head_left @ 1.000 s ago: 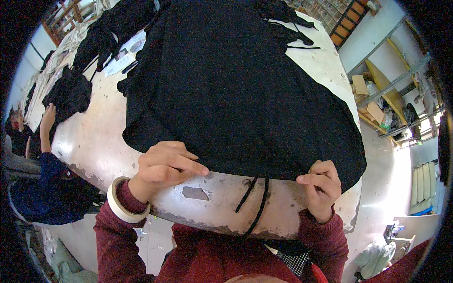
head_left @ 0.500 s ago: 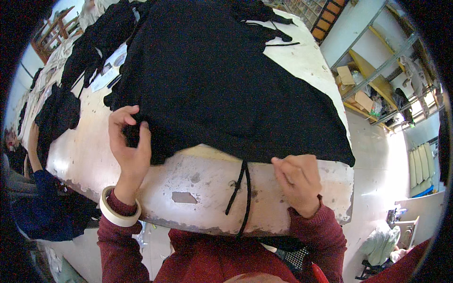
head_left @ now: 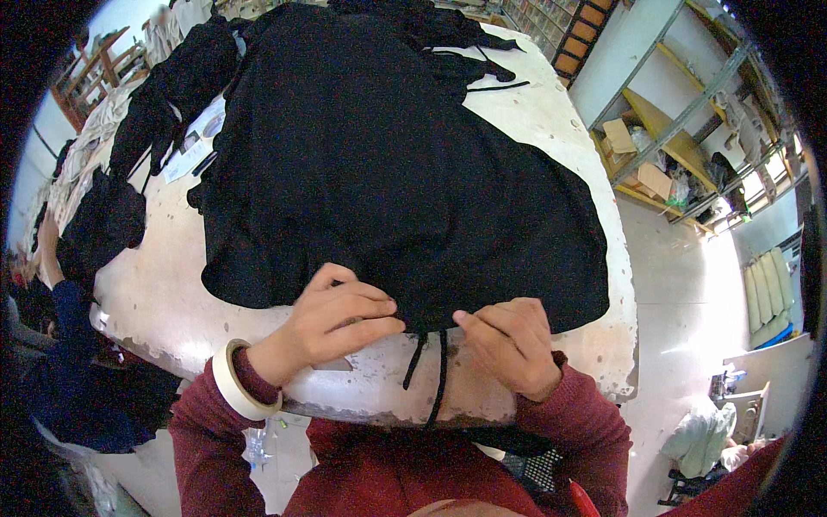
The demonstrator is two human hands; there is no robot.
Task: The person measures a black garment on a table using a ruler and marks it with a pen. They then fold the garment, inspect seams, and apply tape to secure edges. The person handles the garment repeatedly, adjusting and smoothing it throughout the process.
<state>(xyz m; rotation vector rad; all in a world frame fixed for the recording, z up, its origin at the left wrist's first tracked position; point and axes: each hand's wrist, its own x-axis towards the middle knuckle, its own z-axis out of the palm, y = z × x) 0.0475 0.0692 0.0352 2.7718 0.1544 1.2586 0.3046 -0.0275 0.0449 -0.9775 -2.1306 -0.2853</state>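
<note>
"How will the cloth (head_left: 379, 181) handle?"

"It is judged soft, limp and fairly light, easily creased but hardly fragile; it is best taken by the near hem, pinched at two points."

"Where is it lying?"

"It is spread on the table (head_left: 159, 280), mostly on the far side of both hands. At left, the hem appears to be pinched between thumb and finger by the left hand (head_left: 349, 317). Between the hands, black cords (head_left: 443, 370) are seen below the hem. At right, it seems pinched under the thumb by the right hand (head_left: 512, 345)."
</note>
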